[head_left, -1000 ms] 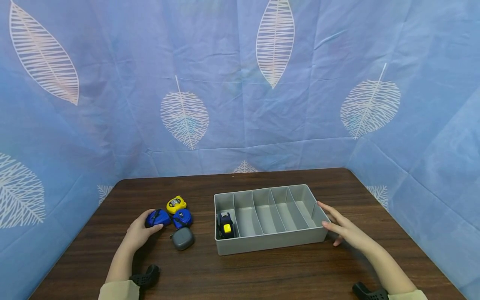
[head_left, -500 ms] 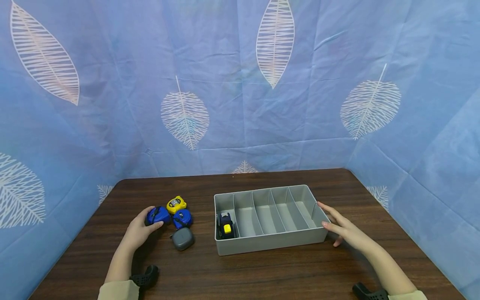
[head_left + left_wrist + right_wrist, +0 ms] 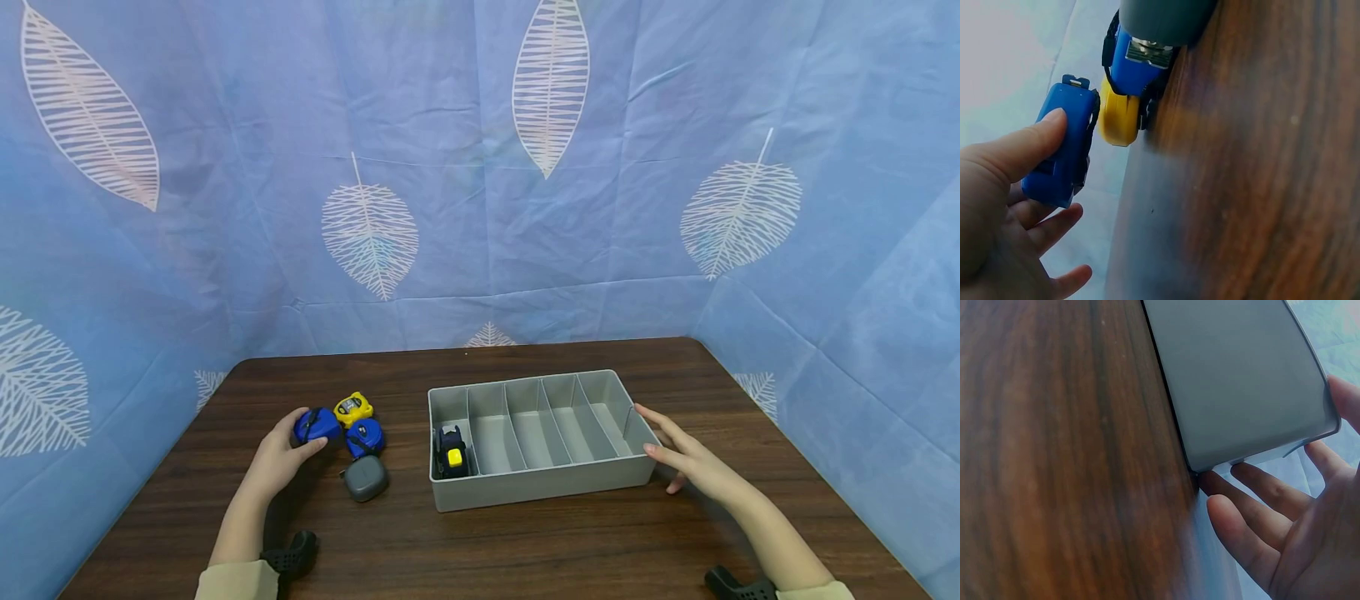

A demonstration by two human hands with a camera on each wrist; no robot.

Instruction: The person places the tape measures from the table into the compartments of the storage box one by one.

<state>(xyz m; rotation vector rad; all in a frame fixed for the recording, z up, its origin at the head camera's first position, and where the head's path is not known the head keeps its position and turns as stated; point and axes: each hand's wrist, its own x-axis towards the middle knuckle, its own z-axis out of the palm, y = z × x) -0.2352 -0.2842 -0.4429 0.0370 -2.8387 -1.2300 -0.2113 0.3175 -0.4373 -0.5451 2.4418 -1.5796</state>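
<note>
Two hands are at work, well apart. The left hand [image 3: 276, 461] pinches a blue tape measure [image 3: 317, 425], thumb on one side and the forefinger largely hidden behind it; the lower fingers fan out and seem free of it. The case is just left of a small cluster and looks raised from the table [image 3: 525, 550]. With so few fingers bearing it, the smooth case could twist or drop if the thumb eases. Its black strap [image 3: 1094, 115] faces the yellow tape [image 3: 352, 409], and a low sideways swing might snag it there or knock the second blue tape [image 3: 366, 438] and, beyond that, the grey tape [image 3: 366, 478], since these three sit so close together.

The right hand [image 3: 701, 467] is at the right end of the tray [image 3: 543, 485], thumb on the near corner, fingers loosely spread against the end wall. So light a touch may let the tray slide or pivot if its far end is bumped. A black tape [image 3: 453, 454] sits in the leftmost compartment [image 3: 450, 406] and takes up most of its width; anything lowered there would probably jam or ride on top.
</note>
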